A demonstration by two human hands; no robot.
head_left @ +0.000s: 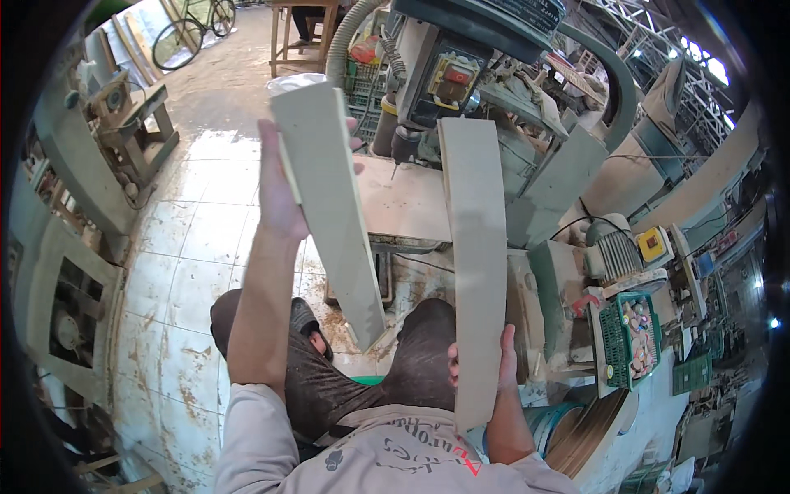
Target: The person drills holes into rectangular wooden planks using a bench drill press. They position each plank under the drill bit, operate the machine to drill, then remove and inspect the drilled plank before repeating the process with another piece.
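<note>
Two long, pale wooden boards are in my hands, both raised over my lap. My left hand (282,189) is wrapped round the upper part of the left board (329,198), which slants down toward my knees. Pale edges show along that board's sides, and I cannot tell whether a second piece lies behind it. Near its lower end, my right hand (508,358) grips the slightly curved right board (479,255), which stands nearly upright. Beyond the boards is a drill press (444,74), its chuck (405,144) and thin bit above a flat wooden worktable (403,198).
Right of me are an electric motor (617,251) with a yellow switch box (651,244) and a green basket (629,339) of small pieces. Machines line the left side. Sawdust marks the tiled floor (169,288). Far back are a bicycle (193,33) and a seated person's leg (303,26).
</note>
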